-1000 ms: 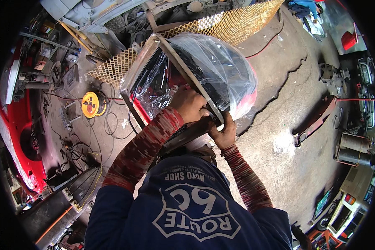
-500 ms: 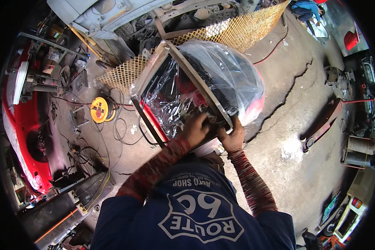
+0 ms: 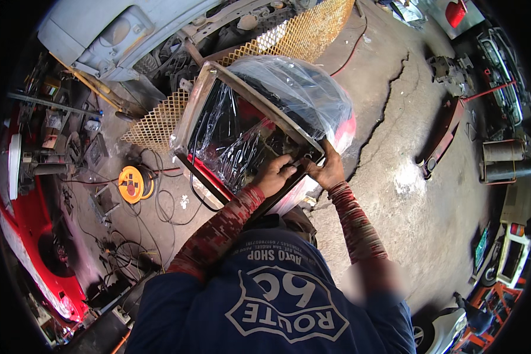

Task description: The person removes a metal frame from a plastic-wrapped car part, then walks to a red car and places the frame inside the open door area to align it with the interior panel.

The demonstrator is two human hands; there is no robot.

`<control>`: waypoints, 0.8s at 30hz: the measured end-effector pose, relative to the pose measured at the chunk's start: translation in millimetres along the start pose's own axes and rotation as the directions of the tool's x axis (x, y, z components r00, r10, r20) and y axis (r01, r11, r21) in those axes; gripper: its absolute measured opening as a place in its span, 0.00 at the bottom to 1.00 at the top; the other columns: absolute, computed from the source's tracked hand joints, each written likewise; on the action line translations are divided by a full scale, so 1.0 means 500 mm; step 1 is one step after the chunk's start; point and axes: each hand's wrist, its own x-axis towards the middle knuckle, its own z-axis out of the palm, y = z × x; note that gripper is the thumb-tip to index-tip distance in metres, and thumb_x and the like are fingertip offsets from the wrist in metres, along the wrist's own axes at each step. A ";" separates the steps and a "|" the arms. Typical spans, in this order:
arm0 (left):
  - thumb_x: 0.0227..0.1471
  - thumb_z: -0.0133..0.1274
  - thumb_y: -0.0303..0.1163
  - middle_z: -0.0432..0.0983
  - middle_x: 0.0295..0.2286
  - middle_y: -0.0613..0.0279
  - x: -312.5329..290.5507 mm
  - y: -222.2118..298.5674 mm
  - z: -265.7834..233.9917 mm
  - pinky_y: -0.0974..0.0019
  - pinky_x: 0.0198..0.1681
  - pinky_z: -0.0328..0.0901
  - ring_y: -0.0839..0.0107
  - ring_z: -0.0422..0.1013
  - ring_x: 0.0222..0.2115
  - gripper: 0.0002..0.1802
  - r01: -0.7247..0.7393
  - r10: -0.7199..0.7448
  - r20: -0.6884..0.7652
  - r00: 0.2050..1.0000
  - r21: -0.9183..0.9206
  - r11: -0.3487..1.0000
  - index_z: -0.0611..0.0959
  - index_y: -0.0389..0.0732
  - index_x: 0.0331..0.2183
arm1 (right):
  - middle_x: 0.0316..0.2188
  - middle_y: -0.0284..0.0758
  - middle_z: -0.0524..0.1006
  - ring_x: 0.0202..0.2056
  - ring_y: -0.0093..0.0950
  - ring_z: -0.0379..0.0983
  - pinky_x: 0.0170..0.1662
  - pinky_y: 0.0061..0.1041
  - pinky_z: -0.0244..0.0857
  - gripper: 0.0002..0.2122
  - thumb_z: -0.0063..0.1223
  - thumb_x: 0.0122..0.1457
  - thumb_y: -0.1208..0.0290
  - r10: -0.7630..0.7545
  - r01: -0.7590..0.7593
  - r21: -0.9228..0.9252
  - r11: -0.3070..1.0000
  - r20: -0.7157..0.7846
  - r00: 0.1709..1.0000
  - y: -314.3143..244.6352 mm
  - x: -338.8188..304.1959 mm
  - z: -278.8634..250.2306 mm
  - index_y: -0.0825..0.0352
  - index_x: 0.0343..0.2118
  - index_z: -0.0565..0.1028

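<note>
A rectangular metal frame (image 3: 265, 101) stands tilted in front of me. Behind and through it shows a red and black body part wrapped in clear plastic film (image 3: 289, 82). My right hand (image 3: 327, 171) grips the frame's near right corner, thumb toward the inner side. Close beside it, my left hand (image 3: 272, 177) is curled at the near bar, with thumb and forefinger bent together. Whatever may be between those left fingers is too small to make out. Both forearms wear red patterned sleeves.
Rusty expanded-metal mesh (image 3: 312, 35) lies behind the frame, by a grey vehicle body (image 3: 100, 35). On the left are a yellow cable reel (image 3: 134, 184), loose cables and a red car panel (image 3: 32, 236). A cracked concrete floor (image 3: 389, 118) and a red bar-like part (image 3: 445, 138) lie right.
The view has shifted, so surroundings sit lower and further left. My left hand has moved slightly down along the near bar, while my right hand stays at the corner.
</note>
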 end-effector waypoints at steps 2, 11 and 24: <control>0.56 0.53 0.29 0.78 0.33 0.58 0.015 0.005 -0.020 0.67 0.41 0.66 0.75 0.71 0.34 0.11 0.023 -0.024 0.016 1.000 0.064 0.998 0.79 0.34 0.41 | 0.38 0.43 0.79 0.42 0.36 0.77 0.47 0.32 0.68 0.24 0.66 0.46 0.67 0.106 -0.105 -0.019 0.994 0.079 0.991 0.004 -0.001 -0.003 0.71 0.46 0.72; 0.46 0.59 0.39 0.74 0.25 0.69 0.101 0.137 -0.105 0.58 0.43 0.56 0.68 0.69 0.36 0.07 -0.464 0.468 0.214 0.858 0.713 0.525 0.83 0.47 0.25 | 0.31 0.41 0.78 0.34 0.31 0.76 0.40 0.30 0.69 0.21 0.66 0.46 0.65 0.117 -0.116 -0.018 0.993 0.044 0.992 -0.003 -0.005 -0.007 0.70 0.41 0.73; 0.46 0.59 0.39 0.76 0.24 0.64 0.119 0.137 -0.106 0.56 0.42 0.59 0.63 0.70 0.35 0.08 -0.389 0.431 0.157 0.889 0.755 0.527 0.83 0.46 0.25 | 0.22 0.43 0.77 0.25 0.34 0.75 0.33 0.31 0.69 0.17 0.63 0.43 0.65 0.095 -0.094 0.024 0.995 -0.038 0.995 0.003 -0.003 -0.001 0.70 0.34 0.74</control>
